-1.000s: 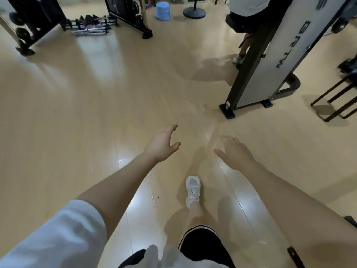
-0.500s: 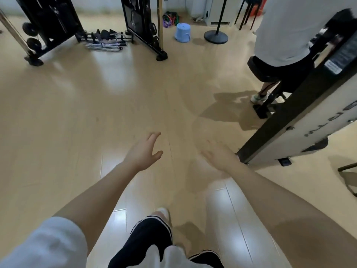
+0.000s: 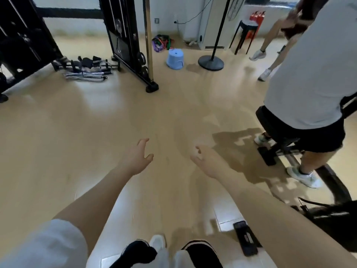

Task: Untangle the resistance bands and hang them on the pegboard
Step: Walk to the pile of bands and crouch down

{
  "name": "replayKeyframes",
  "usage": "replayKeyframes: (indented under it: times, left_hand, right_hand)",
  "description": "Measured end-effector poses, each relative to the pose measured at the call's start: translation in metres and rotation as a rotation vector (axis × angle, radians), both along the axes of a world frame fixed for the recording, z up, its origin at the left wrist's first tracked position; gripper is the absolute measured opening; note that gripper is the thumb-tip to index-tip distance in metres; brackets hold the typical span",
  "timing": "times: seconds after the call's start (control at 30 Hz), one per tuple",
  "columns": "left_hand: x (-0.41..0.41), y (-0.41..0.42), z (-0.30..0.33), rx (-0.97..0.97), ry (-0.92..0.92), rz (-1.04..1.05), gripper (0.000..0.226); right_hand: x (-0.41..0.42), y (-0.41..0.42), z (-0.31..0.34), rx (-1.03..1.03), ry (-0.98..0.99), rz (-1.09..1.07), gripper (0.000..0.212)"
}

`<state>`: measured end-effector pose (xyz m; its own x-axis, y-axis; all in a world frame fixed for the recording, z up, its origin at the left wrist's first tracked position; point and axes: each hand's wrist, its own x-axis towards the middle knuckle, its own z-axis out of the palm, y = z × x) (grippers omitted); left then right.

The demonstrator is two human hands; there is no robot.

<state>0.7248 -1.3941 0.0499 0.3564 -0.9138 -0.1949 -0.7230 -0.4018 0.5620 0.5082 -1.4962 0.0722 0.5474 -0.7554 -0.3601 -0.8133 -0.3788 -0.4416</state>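
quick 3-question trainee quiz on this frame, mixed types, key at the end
1. True or false: the left hand already holds a resistance band.
2. Multiple choice: the tangled pile of bands lies
A) on the floor by the far wall, just beyond the blue stool
B) draped over the right hand
C) hung on a pegboard
3. Fill in: the round black base of the pole stands to the ___ of the blue stool in the image.

Key
1. False; both hands are open and empty.
2. A
3. right
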Motion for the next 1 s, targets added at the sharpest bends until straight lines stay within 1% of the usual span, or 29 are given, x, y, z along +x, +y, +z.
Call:
replayKeyframes:
  times: [0.1,0.17,0.23,0.33,0.47,0.57,0.7,0.77,0.83,0.9,1.0]
  left_hand:
    - [0.010,-0.110,0.013,-0.019,0.034,-0.045,0.058]
    - [0.016,-0.184,0.016,-0.049,0.042,-0.109,0.058]
    - [0.024,-0.259,0.017,-0.084,0.011,-0.176,0.058]
    - [0.042,-0.373,0.014,-0.110,0.006,-0.211,0.058]
    - [0.071,-0.519,0.018,-0.113,0.013,-0.184,0.051]
    - [0.103,-0.614,0.029,-0.117,0.030,-0.125,0.050]
    - [0.162,-0.720,0.030,-0.103,0.085,0.031,0.052]
    - [0.195,-0.771,0.023,-0.096,0.127,0.134,0.052]
    - [0.227,-0.822,0.012,-0.092,0.138,0.190,0.052]
    - [0.258,-0.878,0.001,-0.078,0.129,0.190,0.052]
    - [0.303,-0.969,-0.011,-0.041,0.106,0.161,0.050]
  right_hand:
    - [0.012,-0.089,0.006,-0.017,0.037,-0.028,0.050]
    - [0.020,-0.158,-0.003,-0.043,0.064,-0.066,0.051]
    - [0.032,-0.232,-0.015,-0.068,0.085,-0.091,0.052]
    - [0.057,-0.349,-0.026,-0.102,0.103,-0.073,0.053]
    - [0.093,-0.507,-0.017,-0.101,0.084,-0.059,0.049]
    - [0.124,-0.609,0.000,-0.087,0.075,-0.039,0.047]
    - [0.173,-0.715,0.005,-0.045,-0.012,-0.058,0.047]
    - [0.203,-0.766,-0.001,-0.024,-0.036,-0.029,0.049]
    - [0.233,-0.821,-0.010,-0.015,-0.058,0.005,0.050]
    - [0.263,-0.878,-0.018,-0.017,-0.080,0.029,0.050]
    - [0.308,-0.971,-0.024,-0.015,-0.057,0.052,0.050]
